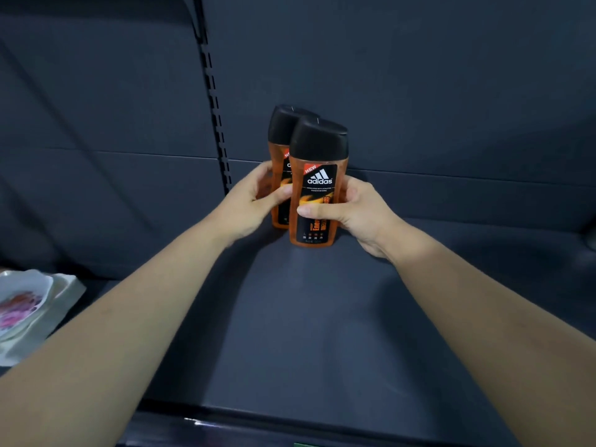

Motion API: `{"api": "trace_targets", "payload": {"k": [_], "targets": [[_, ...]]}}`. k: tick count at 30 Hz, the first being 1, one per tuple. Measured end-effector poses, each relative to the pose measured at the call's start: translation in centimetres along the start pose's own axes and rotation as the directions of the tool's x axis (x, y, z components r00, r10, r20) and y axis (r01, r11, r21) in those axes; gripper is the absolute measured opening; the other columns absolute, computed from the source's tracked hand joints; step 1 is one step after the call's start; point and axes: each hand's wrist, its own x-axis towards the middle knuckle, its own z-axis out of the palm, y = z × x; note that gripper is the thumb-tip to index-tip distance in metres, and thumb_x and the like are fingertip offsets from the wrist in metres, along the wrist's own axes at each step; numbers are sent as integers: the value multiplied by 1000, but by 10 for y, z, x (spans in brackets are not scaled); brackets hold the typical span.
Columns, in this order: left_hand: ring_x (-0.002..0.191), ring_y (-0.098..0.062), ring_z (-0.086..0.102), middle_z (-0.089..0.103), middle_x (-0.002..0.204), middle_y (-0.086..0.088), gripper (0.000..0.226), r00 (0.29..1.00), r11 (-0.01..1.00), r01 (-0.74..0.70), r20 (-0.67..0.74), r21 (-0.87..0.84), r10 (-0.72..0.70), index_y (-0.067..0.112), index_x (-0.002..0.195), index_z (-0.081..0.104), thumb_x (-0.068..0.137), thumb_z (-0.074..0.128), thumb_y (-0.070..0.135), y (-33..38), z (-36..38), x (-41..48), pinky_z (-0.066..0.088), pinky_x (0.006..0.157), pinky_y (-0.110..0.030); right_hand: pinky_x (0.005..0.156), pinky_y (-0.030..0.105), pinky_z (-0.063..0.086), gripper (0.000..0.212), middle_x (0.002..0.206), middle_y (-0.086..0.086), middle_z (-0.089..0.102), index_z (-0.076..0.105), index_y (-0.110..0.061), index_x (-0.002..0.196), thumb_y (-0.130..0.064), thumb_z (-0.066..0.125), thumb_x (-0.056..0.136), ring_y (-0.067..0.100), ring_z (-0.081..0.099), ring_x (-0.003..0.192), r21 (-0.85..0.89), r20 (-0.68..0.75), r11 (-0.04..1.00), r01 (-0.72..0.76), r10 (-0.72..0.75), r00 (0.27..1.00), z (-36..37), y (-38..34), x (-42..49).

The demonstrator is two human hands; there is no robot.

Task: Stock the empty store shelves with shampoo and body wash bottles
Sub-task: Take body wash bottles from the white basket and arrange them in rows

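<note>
Front bottle (318,180): orange, black cap, "adidas" label facing the camera; near-upright at mid-shelf. Right hand (358,211) grips it, thumb across the label, fingers curled behind.
Rear bottle (281,133): same kind, just behind and left of the first, partly hidden. Left hand (248,204) grips it, thumb in front.
Shelf (322,317): dark grey; both bottle bases at its surface, contact not clear.
Slotted upright (214,101): on back panel, left of bottles.
Dishes (25,301): white, floral, far left, blurred.
</note>
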Motion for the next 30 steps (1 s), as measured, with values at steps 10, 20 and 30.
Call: {"api": "trace_targets", "payload": {"k": [10, 20, 30], "targets": [[99, -15, 59, 60, 110, 3, 43, 977, 957, 95, -209, 274, -37, 19, 111, 53, 78, 79, 16, -8, -5, -32, 48, 88, -29, 97, 48, 52, 48, 107, 7, 74, 68, -12, 114, -8, 84, 69, 24, 70, 103, 34, -9, 999, 12, -11, 1000, 2, 8, 2], [97, 1, 66, 70, 108, 11, 29, 997, 959, -29, 70, 282, 9, 22, 117, 60, 90, 65, 31, -2, 12, -31, 53, 90, -26, 95, 45, 53, 40, 104, 7, 75, 70, -12, 109, -10, 83, 72, 24, 71, 99, 30, -2, 999, 25, -25, 1000, 8, 4, 2], [95, 4, 65, 69, 105, 14, 24, 996, 933, -36, 84, 357, 6, 22, 114, 60, 92, 63, 31, 1, -4, -39, 52, 85, -17, 85, 27, 56, 38, 95, 1, 76, 69, -16, 104, -9, 85, 70, 12, 72, 90, -24, -39, 1000, -7, 6, 999, 26, 1, -6]]}}
